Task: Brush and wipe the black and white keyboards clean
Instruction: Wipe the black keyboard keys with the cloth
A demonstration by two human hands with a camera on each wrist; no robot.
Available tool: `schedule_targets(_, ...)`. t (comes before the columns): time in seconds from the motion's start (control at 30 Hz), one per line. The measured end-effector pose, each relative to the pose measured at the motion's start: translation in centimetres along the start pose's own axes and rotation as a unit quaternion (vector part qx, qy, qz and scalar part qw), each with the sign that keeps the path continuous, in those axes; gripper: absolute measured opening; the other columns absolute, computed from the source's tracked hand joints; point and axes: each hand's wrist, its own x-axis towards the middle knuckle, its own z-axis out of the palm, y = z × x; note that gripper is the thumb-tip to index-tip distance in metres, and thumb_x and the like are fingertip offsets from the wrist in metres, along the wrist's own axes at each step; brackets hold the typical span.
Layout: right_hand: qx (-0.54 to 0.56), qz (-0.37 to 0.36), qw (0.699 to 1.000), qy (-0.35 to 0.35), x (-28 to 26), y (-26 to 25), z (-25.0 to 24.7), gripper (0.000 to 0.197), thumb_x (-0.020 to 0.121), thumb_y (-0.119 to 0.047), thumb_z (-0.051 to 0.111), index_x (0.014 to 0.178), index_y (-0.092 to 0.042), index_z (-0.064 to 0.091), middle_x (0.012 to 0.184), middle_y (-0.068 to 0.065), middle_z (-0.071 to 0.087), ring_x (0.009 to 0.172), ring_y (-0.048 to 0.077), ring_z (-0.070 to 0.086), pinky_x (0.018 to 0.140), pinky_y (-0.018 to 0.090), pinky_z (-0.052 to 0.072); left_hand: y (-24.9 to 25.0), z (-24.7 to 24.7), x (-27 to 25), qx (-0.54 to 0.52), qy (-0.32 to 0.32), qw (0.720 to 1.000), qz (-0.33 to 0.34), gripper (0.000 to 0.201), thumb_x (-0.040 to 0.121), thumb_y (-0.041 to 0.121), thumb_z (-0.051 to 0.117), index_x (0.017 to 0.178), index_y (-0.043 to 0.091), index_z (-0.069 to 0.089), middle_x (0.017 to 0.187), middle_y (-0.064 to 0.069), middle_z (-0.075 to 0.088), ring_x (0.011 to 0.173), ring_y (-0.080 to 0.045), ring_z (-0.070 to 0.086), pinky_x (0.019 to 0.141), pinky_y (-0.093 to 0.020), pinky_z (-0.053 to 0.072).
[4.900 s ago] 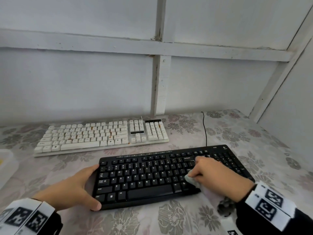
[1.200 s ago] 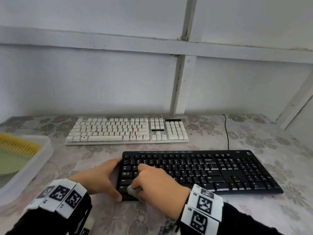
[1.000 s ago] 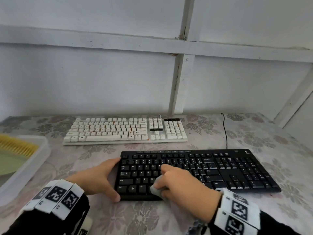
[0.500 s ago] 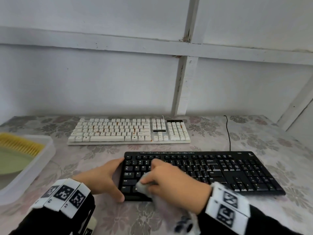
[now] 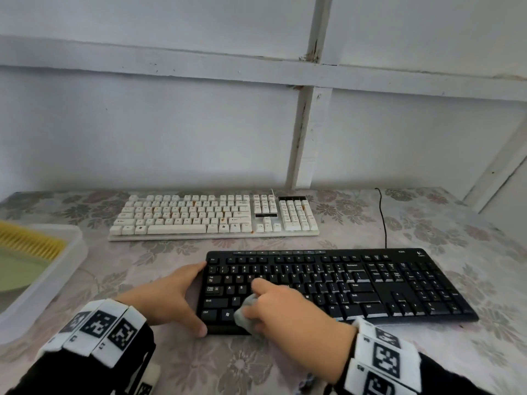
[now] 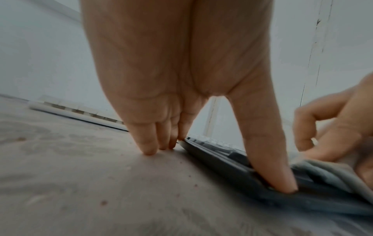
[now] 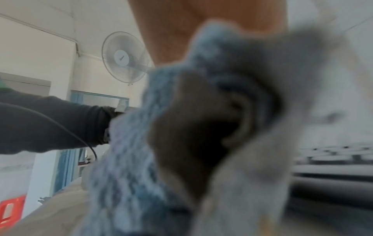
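Note:
The black keyboard (image 5: 370,283) lies near the table's front edge, the stained white keyboard (image 5: 216,216) behind it. My right hand (image 5: 273,306) grips a bunched grey-blue cloth (image 5: 245,315) and presses it on the black keyboard's lower left keys. The cloth (image 7: 201,127) fills the right wrist view and hides the fingers. My left hand (image 5: 176,295) braces the keyboard's left end, with straight fingers (image 6: 149,143) on the tablecloth at the far corner and thumb (image 6: 268,159) against the near edge of the black keyboard (image 6: 232,172).
A white plastic tray (image 5: 57,275) at the left holds a yellow-bristled brush (image 5: 31,243) and a green dish. The black keyboard's cable (image 5: 383,218) runs back toward the wall. Floral tablecloth (image 5: 470,240) covers the table; wall close behind.
My right hand has swept the cloth back and forth along the left half of the black keyboard. Earlier it was wiping near the right-hand keys. The left hand has stayed at the left end.

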Motion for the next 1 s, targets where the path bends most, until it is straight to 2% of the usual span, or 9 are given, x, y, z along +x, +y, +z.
schedule_targets(0.13, 0.016, 0.055, 0.998, 0.015, -3.4, 3.2, -0.8, 0.014, 0.085, -0.012, 0.054, 0.091, -0.016, 0.066, 0.093, -0.006, 0.036, 0.085, 0.021, 0.052, 0.074, 0.029, 0.045, -0.1, -0.1, 0.0, -0.007, -0.005, 1.0, 0.01, 0.111, 0.044, 0.018, 0.089, 0.133, 0.038, 0.026, 0.138, 0.016, 0.036, 0.13, -0.007, 0.036, 0.114, -0.034, 0.029)
schedule_targets(0.27, 0.02, 0.111, 0.994, 0.005, -6.2, 5.8, -1.5, 0.029, 0.094, -0.015, 0.046, 0.117, -0.019, 0.064, 0.101, -0.007, 0.035, 0.088, 0.014, 0.038, 0.079, 0.022, 0.034, -0.3, -0.1, 0.0, -0.011, -0.018, 1.0, 0.009, 0.136, 0.028, 0.031, 0.093, 0.143, 0.031, 0.022, 0.142, 0.015, 0.035, 0.132, -0.008, 0.035, 0.114, -0.036, 0.029)
schedule_targets(0.37, 0.001, 0.145, 0.989, 0.014, -7.6, 7.1, -2.0, 0.022, 0.089, -0.013, 0.052, 0.1, -0.019, 0.069, 0.091, -0.008, 0.035, 0.082, 0.011, 0.042, 0.071, 0.022, 0.032, -0.2, -0.2, -0.1, -0.011, -0.023, 1.0, 0.005, 0.143, 0.024, 0.037, 0.094, 0.145, 0.029, 0.02, 0.143, 0.014, 0.034, 0.133, -0.009, 0.034, 0.114, -0.038, 0.03)
schedule_targets(0.47, -0.045, 0.183, 0.982, 0.0, -8.0, 8.0, -3.0, 0.014, 0.08, -0.013, 0.056, 0.067, -0.014, 0.054, 0.079, -0.009, 0.03, 0.072, 0.007, 0.04, 0.057, 0.021, 0.025, 0.0, -0.1, -0.1, 0.004, -0.017, 1.0, -0.003, 0.133, 0.033, 0.025, 0.093, 0.144, 0.029, 0.02, 0.142, 0.014, 0.034, 0.132, -0.009, 0.034, 0.114, -0.036, 0.029)
schedule_targets(0.57, -0.028, 0.148, 0.989, -0.001, -6.8, 7.2, -4.5, 0.02, 0.083, -0.017, 0.057, 0.064, -0.013, 0.053, 0.08, -0.006, 0.033, 0.07, 0.001, 0.036, 0.06, 0.015, 0.029, 0.3, 0.1, -0.1, 0.006, -0.007, 1.0, 0.002, 0.103, 0.052, 0.007, 0.088, 0.127, 0.04, 0.025, 0.133, 0.017, 0.038, 0.13, -0.009, 0.036, 0.112, -0.03, 0.029)
schedule_targets(0.7, 0.042, 0.039, 0.998, 0.027, -2.9, 1.7, -4.8, 0.019, 0.087, -0.02, 0.056, 0.069, -0.014, 0.053, 0.082, -0.009, 0.034, 0.074, 0.004, 0.041, 0.062, 0.009, 0.027, 0.2, 0.1, 0.0, 0.013, 0.004, 1.0, 0.001, 0.104, 0.055, 0.008, 0.086, 0.13, 0.039, 0.021, 0.13, 0.018, 0.036, 0.128, -0.007, 0.035, 0.11, -0.026, 0.029)
schedule_targets(0.8, 0.058, -0.006, 0.998, 0.025, 0.9, -2.3, -3.1, 0.011, 0.084, -0.012, 0.055, 0.078, -0.008, 0.064, 0.087, 0.0, 0.037, 0.079, 0.025, 0.05, 0.059, 0.024, 0.034, 0.0, 0.2, 0.2, -0.007, 0.004, 1.0, 0.013, 0.106, 0.045, 0.012, 0.087, 0.134, 0.031, 0.032, 0.127, 0.018, 0.046, 0.119, -0.002, 0.046, 0.103, -0.024, 0.039)
schedule_targets(0.87, 0.047, 0.002, 0.999, 0.001, 2.6, -3.4, -1.7, 0.016, 0.081, -0.005, 0.053, 0.088, -0.002, 0.067, 0.092, 0.006, 0.036, 0.078, 0.031, 0.048, 0.054, 0.026, 0.03, 0.1, 0.3, 0.3, -0.031, -0.001, 0.999, 0.025, 0.099, 0.047, 0.002, 0.087, 0.126, 0.035, 0.038, 0.122, 0.021, 0.048, 0.113, 0.004, 0.048, 0.095, -0.016, 0.044)
schedule_targets(1.0, 0.025, 0.007, 1.0, -0.012, 2.2, -2.8, -0.6, 0.009, 0.077, -0.002, 0.05, 0.074, -0.003, 0.059, 0.092, 0.01, 0.034, 0.075, 0.03, 0.045, 0.056, 0.029, 0.033, -0.5, 0.0, 0.3, -0.009, -0.001, 1.0, 0.016, 0.13, 0.027, 0.025, 0.092, 0.14, 0.033, 0.028, 0.135, 0.015, 0.045, 0.125, -0.005, 0.045, 0.107, -0.034, 0.04)
